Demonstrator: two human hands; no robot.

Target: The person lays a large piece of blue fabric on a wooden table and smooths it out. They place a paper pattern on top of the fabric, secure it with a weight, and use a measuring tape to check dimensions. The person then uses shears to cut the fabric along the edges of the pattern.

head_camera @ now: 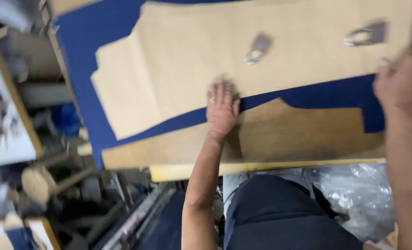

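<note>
My left hand (221, 109), a ring on one finger, lies flat with fingers spread on the lower edge of a large tan paper pattern (178, 60). The pattern rests on dark blue fabric (95, 32) spread over a wooden table (285, 139). My right hand (400, 81) is blurred at the right edge, pressing on the pattern's lower right corner over the blue fabric. Two metal weights, one (259, 48) and another (366, 34), sit on top of the paper.
A yellow strip (261, 167) runs along the table's front edge. A crumpled clear plastic bag (359, 199) lies below it at the right. Cluttered shelves and tools (39, 180) stand to the left of the table.
</note>
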